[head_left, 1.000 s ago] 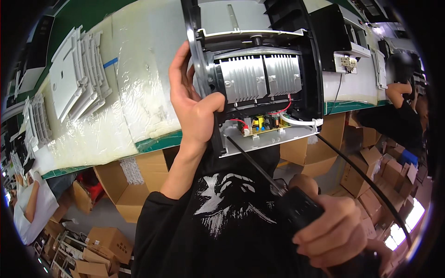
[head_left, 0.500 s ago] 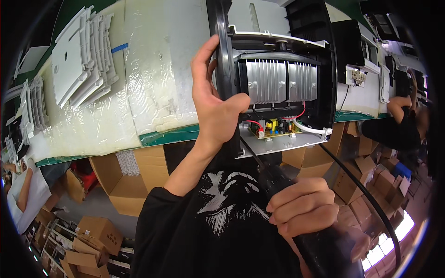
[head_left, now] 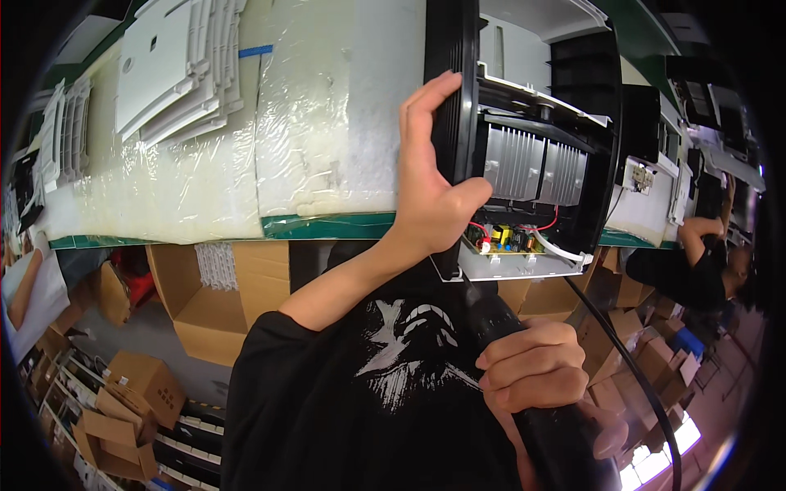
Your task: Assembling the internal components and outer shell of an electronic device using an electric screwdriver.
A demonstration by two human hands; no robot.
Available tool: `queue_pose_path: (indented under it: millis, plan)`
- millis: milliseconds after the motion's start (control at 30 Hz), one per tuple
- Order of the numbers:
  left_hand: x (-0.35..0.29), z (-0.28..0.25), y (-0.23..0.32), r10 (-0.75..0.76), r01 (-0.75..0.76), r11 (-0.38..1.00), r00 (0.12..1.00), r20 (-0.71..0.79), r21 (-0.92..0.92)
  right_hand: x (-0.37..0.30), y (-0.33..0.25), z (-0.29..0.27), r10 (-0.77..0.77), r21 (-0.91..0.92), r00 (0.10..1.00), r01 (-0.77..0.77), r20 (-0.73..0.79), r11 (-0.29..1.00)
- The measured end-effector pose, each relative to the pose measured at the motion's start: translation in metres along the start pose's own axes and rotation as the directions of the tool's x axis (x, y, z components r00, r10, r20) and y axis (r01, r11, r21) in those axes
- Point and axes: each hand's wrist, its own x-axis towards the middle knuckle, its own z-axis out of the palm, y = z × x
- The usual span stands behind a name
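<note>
My left hand (head_left: 438, 200) grips the left side wall of a black appliance housing (head_left: 460, 123), fingers on its outer face and thumb over the near edge. Inside the housing are silver finned heat sinks (head_left: 512, 164) and a small circuit board (head_left: 501, 240) with red and white wires. A light grey panel (head_left: 524, 268) lies along the near side, below the board. In my right hand (head_left: 536, 364) is a thick black power screwdriver (head_left: 491, 315), closed fingers round its body. It slants up to the near left corner of the housing, where its tip is hidden.
Stacked white plastic panels (head_left: 168, 78) lie on the film-covered bench (head_left: 319, 139). A black cable (head_left: 622, 352) hangs at the right. Open cardboard boxes (head_left: 184, 307) stand below the bench edge. One co-worker (head_left: 675, 270) is at the right; another's arm (head_left: 29, 282) shows at the left.
In the picture, the housing and my left hand have shifted right. The screwdriver is still in my right hand; its shaft, visible before, is now mostly hidden at the housing's near corner.
</note>
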Motion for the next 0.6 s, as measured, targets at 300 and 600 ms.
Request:
queue_pose_path:
  millis: [300, 600]
  plan:
    - [0.000, -0.001, -0.003, 0.049, -0.049, 0.999, 0.999, -0.022, -0.013, 0.012, 0.012, 0.013, -0.192, 0.146, 0.976, 0.205, -0.097, 0.968]
    - [0.003, -0.003, -0.004, 0.058, -0.058, 0.996, 0.998, 0.000, 0.066, 0.013, 0.009, 0.009, -0.179, 0.184, 0.982, 0.186, -0.053, 0.965]
